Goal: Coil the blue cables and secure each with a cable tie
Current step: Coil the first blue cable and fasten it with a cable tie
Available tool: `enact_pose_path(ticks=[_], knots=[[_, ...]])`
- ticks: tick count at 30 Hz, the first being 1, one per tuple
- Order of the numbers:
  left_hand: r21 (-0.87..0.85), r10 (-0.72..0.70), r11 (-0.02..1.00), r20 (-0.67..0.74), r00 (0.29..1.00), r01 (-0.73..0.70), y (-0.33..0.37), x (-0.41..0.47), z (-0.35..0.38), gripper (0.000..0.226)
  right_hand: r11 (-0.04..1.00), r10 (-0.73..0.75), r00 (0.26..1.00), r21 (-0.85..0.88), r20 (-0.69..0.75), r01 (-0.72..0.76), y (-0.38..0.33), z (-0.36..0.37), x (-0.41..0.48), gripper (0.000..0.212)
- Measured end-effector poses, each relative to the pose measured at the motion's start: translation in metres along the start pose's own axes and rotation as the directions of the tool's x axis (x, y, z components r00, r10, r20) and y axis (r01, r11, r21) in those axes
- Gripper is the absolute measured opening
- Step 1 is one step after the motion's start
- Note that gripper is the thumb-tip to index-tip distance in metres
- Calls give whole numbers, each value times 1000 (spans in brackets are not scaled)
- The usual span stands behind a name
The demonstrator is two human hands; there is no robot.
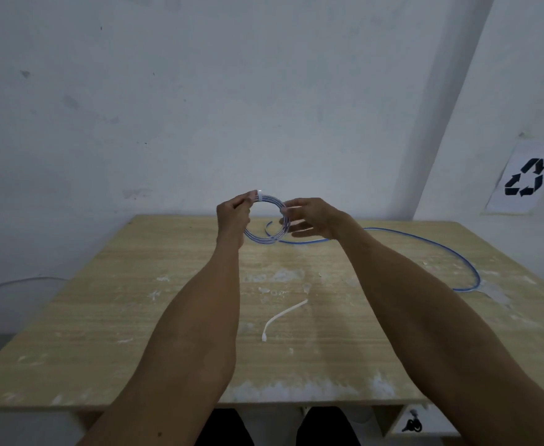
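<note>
Blue cable coil (274,200) is held in the air above the far edge of the table (135,300). The left hand (232,217) pinches it at the top, where a white tie (259,197) wraps the turns. The right hand (309,217) pinches the opposite side, lower fingers loosely spread. Judgement: the first coil is bound or nearly so; whether the tie is cinched cannot be told. Outstanding: the second blue cable (303,242) lies uncoiled on the table, passing behind the right forearm. A spare cable tie (283,317) lies nearby, unobstructed.
</note>
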State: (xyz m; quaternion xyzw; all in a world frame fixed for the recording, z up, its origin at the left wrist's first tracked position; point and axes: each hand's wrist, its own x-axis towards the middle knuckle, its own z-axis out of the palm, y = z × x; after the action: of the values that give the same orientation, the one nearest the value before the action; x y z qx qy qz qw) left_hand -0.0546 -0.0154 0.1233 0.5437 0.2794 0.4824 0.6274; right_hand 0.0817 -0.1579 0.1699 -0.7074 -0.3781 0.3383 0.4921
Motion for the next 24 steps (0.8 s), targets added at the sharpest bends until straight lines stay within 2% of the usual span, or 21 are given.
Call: enact_pose_path(ticks=[1,3,8,11,13,15,19,22,24], knots=[[-10,-19,1000,9,1000,19,0,2,0,23,999,-16,1000,31,9,16,4,0,-1,27],[-48,-40,998,50,998,42,2,7,1,21,990,-64,996,118,-63,71,9,3,-1,21],[-172,-154,969,131,979,175,3,6,-2,15,957,-110,968,239,-224,164,8,8,8,22],[-222,-153,958,140,978,181,1,3,1,15,914,-60,987,389,-146,113,3,12,8,18],[-273,-139,948,110,984,164,1,3,6,18,848,-11,995,527,-95,60,3,18,9,21],[-310,-162,932,101,982,186,3,4,9,25,788,24,994,614,-106,46,4,23,10,24],[-295,-162,935,145,976,199,3,2,8,25,809,-17,979,572,-204,133,6,23,12,22],[-277,-94,954,92,991,116,-1,4,8,22,860,-113,961,460,-251,222,5,24,10,16],[-261,-55,963,36,998,63,-2,5,11,19,902,-155,960,363,-234,234,7,24,7,32]])
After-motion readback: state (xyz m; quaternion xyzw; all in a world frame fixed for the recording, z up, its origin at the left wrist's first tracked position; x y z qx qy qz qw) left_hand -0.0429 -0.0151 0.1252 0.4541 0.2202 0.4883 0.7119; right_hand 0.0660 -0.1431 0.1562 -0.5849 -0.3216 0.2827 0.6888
